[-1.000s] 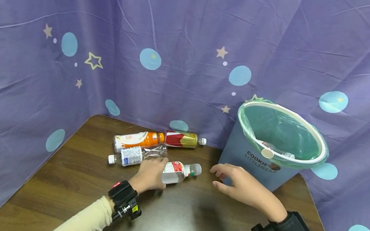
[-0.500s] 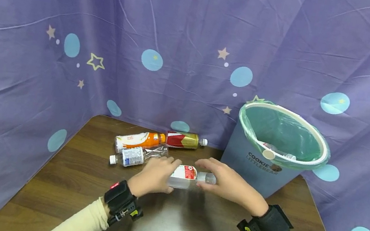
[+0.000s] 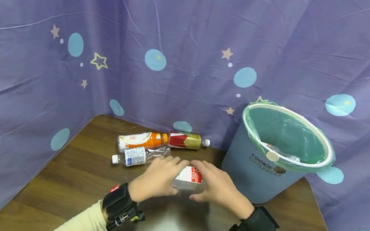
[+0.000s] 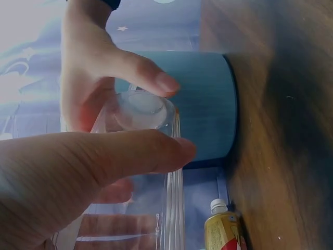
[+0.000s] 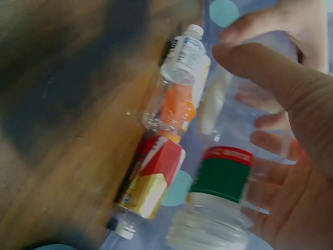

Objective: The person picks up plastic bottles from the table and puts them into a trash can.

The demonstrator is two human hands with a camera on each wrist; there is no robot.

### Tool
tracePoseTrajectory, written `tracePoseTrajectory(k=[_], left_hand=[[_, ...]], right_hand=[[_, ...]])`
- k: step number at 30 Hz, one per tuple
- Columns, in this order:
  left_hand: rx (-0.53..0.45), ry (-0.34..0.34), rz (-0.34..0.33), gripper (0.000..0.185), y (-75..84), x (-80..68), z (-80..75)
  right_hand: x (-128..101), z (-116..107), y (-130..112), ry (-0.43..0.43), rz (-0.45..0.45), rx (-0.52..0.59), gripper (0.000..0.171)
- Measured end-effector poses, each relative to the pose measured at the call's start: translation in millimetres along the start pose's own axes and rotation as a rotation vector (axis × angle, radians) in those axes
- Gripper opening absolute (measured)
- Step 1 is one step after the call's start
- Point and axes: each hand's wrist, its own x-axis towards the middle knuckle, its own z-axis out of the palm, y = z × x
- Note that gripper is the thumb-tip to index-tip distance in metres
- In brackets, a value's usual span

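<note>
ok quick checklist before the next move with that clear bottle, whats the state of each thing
1. Both hands on the clear bottle: ok, left hand and right hand hold it, one at each end.
2. Bottle off the table: ok by the wrist views.
3. Cap: cannot tell, the right hand covers that end.
4. Bin open and lined: ok, beside the right hand.
5. Room in the bin: ok, one bottle lies inside.
6. Other bottles out of the way: ok, lying behind the hands.
</note>
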Motion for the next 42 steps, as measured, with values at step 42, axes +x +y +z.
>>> tracePoseTrajectory(k=[42], left_hand=[[-0.287, -0.059, -0.181, 0.062, -32.1, -30.4, 29.0]], right_hand=[[-6.6, -109.5, 2.2, 0.032, -0.183, -0.478, 0.065]])
